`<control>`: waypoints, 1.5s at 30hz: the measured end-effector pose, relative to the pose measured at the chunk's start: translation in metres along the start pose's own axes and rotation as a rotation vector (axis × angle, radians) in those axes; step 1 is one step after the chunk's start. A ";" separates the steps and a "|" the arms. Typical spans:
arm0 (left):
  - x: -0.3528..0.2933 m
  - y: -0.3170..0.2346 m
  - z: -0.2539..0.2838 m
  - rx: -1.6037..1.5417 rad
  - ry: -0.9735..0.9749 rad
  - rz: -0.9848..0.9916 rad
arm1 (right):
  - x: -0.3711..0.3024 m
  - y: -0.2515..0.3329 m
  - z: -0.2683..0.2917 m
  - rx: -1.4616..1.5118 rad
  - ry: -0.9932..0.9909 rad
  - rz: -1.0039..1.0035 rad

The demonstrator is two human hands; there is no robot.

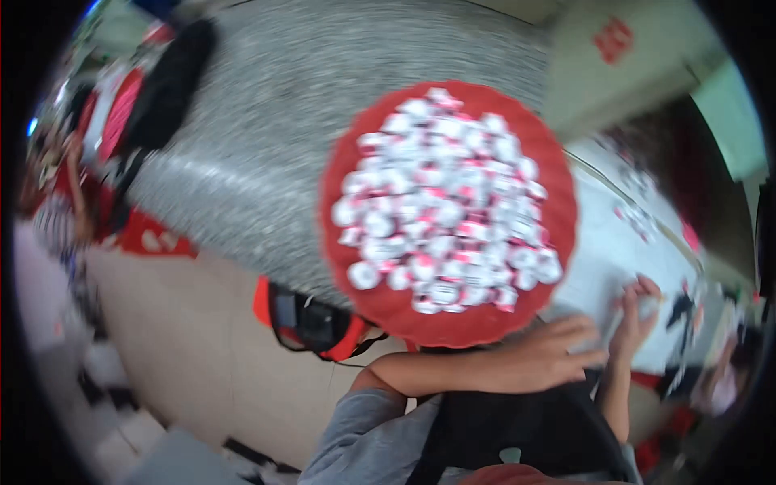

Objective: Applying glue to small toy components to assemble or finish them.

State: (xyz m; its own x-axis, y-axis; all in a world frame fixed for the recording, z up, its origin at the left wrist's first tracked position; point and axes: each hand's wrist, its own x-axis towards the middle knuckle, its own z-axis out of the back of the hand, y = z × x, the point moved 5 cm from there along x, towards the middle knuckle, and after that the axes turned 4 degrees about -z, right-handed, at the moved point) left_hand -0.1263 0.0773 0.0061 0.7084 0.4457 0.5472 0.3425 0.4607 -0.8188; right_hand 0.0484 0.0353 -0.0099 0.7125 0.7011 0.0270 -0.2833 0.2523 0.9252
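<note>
Red round tray [380,303], heaped with small white-and-red packets [444,202], fills the centre of the blurred frame.

Largest is the speckled grey floor [267,121] across the upper left. The tray hangs over it, its lower rim just above the person's left hand [558,352]. That hand lies flat with fingers spread, its grip released, at the lower right; whether it touches the rim cannot be told. The right hand [638,311], just beside it, rests fingers down on the white desk [606,250], where a few loose packets [638,214] lie; its grip cannot be told. Judging by this, packets are being sorted or gathered, and the next move would call for steadying the full tray.
</note>
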 end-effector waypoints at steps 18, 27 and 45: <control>0.126 0.061 -0.028 0.949 -0.066 0.287 | -0.017 -0.005 0.062 0.443 0.211 0.077; 0.121 0.046 -0.044 0.759 -0.071 0.241 | -0.025 -0.024 0.121 0.642 0.207 0.012; 0.051 0.014 -0.124 -0.767 -0.449 0.460 | -0.036 -0.001 0.156 0.693 -0.010 0.445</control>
State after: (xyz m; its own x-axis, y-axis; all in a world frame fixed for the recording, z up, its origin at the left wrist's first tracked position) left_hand -0.0089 0.0119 0.0012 0.6275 0.7779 0.0343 0.5116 -0.3787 -0.7712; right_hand 0.1232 -0.0947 0.0469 0.6336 0.6318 0.4464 -0.0824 -0.5186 0.8510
